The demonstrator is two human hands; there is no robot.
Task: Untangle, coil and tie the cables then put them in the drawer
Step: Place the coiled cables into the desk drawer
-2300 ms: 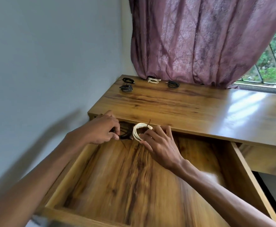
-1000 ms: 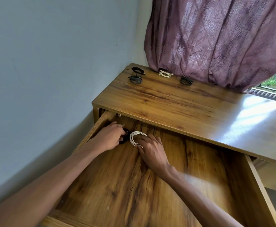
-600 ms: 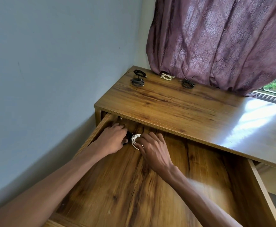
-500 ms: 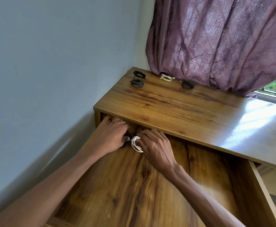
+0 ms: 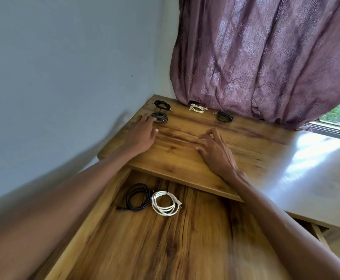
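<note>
While a black coil [image 5: 137,197] and a white coil [image 5: 165,203] lie side by side in the open drawer [image 5: 185,245], both empty hands reach over the worktop [image 5: 245,146], left hand [image 5: 142,131] open, seemingly touching the nearest dark coil [image 5: 159,117], right hand [image 5: 215,150] loosely spread.

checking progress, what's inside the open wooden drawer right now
Two coiled cables lie side by side inside the open wooden drawer: a black coiled cable and a white coiled cable. The desktop covers the drawer's back part.
</note>
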